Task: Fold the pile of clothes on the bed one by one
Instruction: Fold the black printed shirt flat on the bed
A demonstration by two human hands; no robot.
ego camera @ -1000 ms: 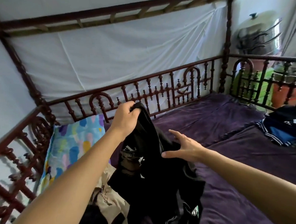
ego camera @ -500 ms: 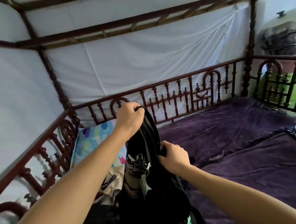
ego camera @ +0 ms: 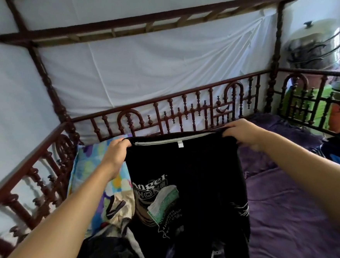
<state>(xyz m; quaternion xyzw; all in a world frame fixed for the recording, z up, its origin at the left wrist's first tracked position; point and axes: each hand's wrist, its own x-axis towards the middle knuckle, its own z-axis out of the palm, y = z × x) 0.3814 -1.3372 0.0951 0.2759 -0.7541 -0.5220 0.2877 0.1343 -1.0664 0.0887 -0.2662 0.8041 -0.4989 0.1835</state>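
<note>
From the head camera, both hands hold a black printed T-shirt (ego camera: 189, 188) up by its top edge, stretched flat between them above the bed. The left hand (ego camera: 116, 152) is closed on the shirt's left corner, the right hand (ego camera: 246, 132) on its right corner. A small white label shows at the middle of the top edge, and a white and green print with lettering sits on the shirt's left half. Its lower part hangs down to a pile of clothes (ego camera: 115, 223) at the bottom left, which lies beside a colourful pillow (ego camera: 98, 154). The purple bedsheet (ego camera: 291, 211) spreads to the right, where what seems to be a dark blue garment (ego camera: 339, 151) lies near the carved wooden railing (ego camera: 184, 111).
</note>
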